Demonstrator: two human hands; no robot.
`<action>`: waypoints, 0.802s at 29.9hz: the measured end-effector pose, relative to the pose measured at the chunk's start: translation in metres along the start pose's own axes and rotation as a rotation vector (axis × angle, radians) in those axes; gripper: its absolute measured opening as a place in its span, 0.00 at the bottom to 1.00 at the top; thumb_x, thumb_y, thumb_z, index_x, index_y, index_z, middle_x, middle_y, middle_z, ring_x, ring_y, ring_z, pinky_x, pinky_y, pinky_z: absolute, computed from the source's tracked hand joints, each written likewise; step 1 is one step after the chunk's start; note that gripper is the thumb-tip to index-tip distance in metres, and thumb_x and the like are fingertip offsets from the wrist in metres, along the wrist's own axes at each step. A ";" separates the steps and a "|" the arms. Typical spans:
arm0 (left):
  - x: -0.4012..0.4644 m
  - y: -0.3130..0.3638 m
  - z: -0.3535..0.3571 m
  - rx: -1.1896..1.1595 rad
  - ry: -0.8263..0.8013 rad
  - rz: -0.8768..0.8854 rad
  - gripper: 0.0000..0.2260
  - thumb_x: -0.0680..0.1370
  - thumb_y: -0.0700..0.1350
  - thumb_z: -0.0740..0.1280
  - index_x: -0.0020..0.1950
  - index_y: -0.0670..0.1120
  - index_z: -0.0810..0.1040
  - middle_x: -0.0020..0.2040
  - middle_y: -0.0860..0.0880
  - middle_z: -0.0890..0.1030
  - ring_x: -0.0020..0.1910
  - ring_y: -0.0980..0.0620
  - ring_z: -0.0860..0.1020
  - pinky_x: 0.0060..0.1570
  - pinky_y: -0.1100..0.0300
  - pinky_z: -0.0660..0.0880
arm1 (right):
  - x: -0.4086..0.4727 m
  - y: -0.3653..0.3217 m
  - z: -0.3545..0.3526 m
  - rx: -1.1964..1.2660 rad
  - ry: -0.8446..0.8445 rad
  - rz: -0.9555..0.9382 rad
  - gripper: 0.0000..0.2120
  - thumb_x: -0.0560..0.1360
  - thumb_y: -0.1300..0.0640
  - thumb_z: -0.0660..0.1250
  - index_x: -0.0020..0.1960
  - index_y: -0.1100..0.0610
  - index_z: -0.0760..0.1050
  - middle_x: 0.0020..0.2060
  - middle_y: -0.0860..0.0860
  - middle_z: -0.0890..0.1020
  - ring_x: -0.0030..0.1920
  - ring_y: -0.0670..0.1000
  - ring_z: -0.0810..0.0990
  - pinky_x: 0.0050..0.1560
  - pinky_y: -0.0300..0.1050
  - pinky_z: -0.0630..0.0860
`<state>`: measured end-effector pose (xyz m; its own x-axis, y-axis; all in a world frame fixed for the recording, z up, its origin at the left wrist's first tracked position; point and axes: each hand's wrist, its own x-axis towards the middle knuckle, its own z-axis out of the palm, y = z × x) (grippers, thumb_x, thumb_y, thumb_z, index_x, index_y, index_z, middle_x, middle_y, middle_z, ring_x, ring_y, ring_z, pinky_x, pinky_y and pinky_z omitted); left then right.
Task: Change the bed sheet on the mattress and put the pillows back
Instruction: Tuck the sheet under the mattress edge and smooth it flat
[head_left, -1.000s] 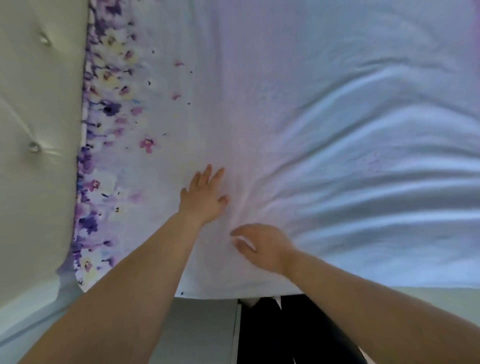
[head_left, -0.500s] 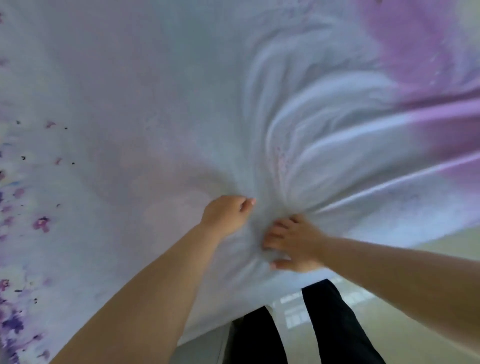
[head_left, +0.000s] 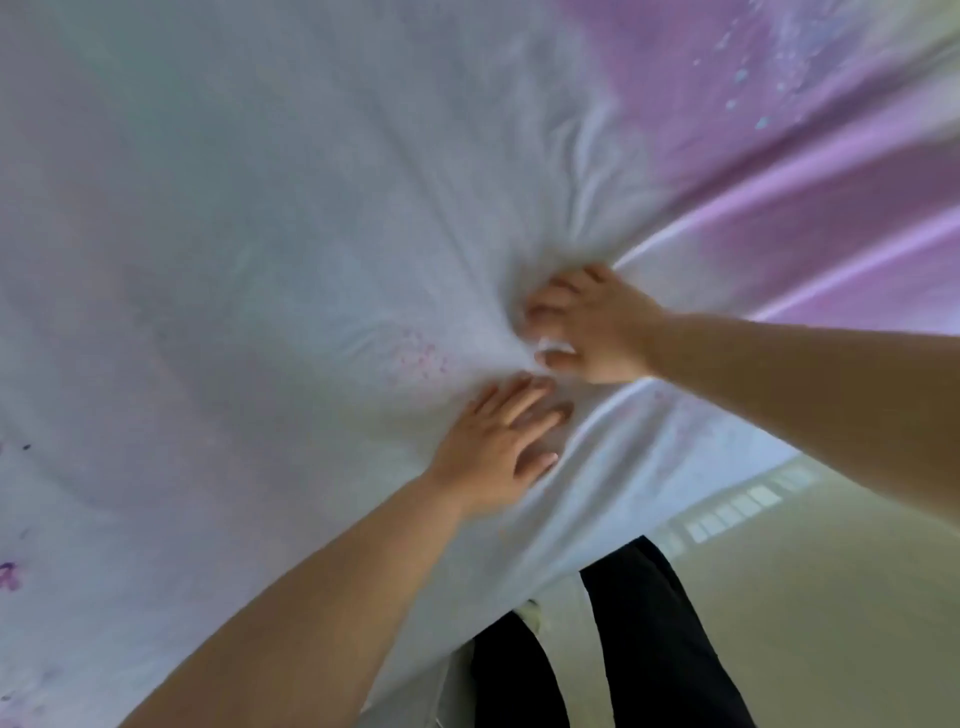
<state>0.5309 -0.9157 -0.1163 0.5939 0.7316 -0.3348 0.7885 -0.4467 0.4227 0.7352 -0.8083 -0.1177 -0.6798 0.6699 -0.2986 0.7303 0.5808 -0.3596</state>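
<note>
Right hand (head_left: 587, 332) bunches the bed sheet (head_left: 291, 249), fingers curled into gathered cloth, likely to pull it. Left hand (head_left: 493, 447), just below, lies spread flat, anchoring the fabric.

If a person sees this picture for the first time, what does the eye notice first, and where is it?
First, the right hand near the centre, its fingers bunching the bed sheet so folds radiate outward. Just below it, the left hand lies flat on the sheet. A purple area of the sheet fills the upper right corner.
</note>
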 end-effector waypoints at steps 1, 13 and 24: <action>-0.008 0.017 -0.001 -0.079 0.003 0.020 0.13 0.77 0.56 0.60 0.51 0.51 0.80 0.53 0.48 0.81 0.53 0.44 0.79 0.50 0.56 0.74 | -0.038 -0.018 0.015 0.022 -0.019 -0.133 0.18 0.73 0.39 0.56 0.54 0.46 0.77 0.54 0.46 0.78 0.56 0.57 0.75 0.57 0.53 0.69; 0.133 0.047 -0.002 0.217 0.064 0.014 0.25 0.78 0.58 0.54 0.74 0.52 0.61 0.75 0.43 0.65 0.75 0.37 0.57 0.72 0.41 0.53 | -0.012 0.060 -0.052 0.408 0.449 0.518 0.24 0.79 0.42 0.53 0.73 0.49 0.63 0.73 0.50 0.65 0.74 0.53 0.60 0.73 0.56 0.56; 0.167 0.124 -0.002 0.183 0.113 0.225 0.32 0.75 0.65 0.57 0.73 0.47 0.66 0.73 0.44 0.67 0.71 0.42 0.67 0.67 0.41 0.64 | -0.297 0.077 0.069 0.928 0.292 1.866 0.20 0.82 0.50 0.50 0.65 0.61 0.69 0.64 0.64 0.72 0.65 0.63 0.70 0.64 0.53 0.65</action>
<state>0.7273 -0.8480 -0.1184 0.7431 0.6522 -0.1499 0.6614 -0.6815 0.3133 0.9881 -0.9946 -0.1182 0.7396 0.1354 -0.6593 0.0680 -0.9896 -0.1270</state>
